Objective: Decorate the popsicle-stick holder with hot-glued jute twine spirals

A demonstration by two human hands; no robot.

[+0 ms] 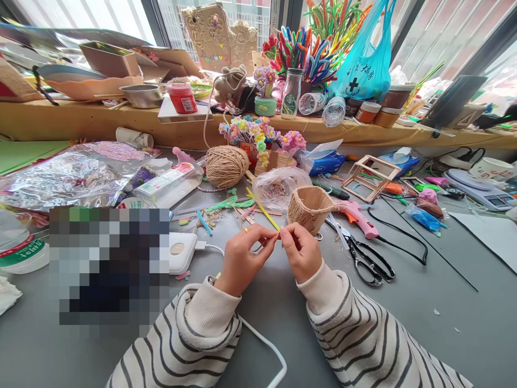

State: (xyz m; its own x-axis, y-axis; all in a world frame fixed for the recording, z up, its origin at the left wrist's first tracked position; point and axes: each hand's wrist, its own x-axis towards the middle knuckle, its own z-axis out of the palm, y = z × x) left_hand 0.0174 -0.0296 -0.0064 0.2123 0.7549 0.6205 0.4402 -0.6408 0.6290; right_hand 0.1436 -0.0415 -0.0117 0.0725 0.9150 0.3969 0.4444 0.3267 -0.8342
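Left hand [245, 260] and right hand [299, 252] pinched closed, tips meeting; can't tell what I'm holding. Best pinch lightly, clear of the basket [310, 212] at one o'clock.

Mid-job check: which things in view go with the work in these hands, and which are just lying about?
Probably with the work, judging by closeness:
left hand and right hand, both pinched (anything held is too small to tell)
twine-wrapped container
twine ball
pink glue gun
scissors

Seemingly just lying about:
blue tissue pack
digital scale
turquoise bag
glass bottle
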